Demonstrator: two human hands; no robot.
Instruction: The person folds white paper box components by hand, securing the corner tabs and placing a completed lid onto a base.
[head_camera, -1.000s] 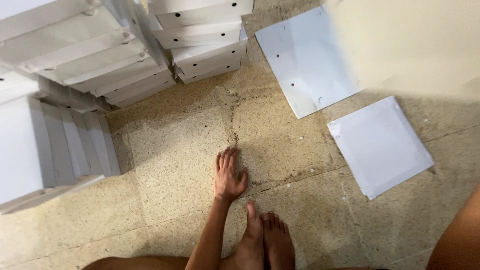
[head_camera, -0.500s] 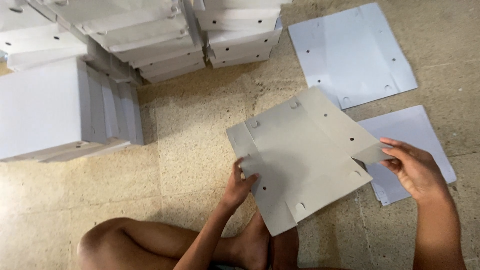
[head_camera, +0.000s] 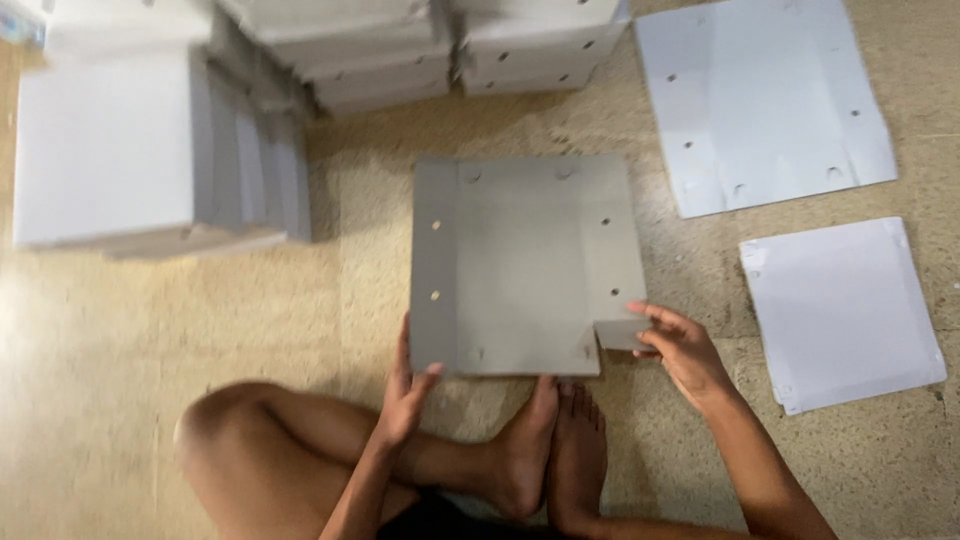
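Seated cross-legged on the stone floor (head_camera: 150, 400), bare feet (head_camera: 555, 455) just below the work. Grey flat box blank (head_camera: 525, 265), punched with small holes, lies on the floor straight ahead of me, its near edge touching my toes. My left hand (head_camera: 405, 390) has its grip pinching the blank's near left corner, thumb on top. My right hand (head_camera: 680, 350) has its grip pinching the small flap at the near right corner, fingers curled over it. To my right, two more flat sheets: a large one (head_camera: 765, 100) farther off, a smaller white one (head_camera: 845, 310) nearer. Stacks of folded white boxes (head_camera: 150, 150) stand at far left and along the far side.
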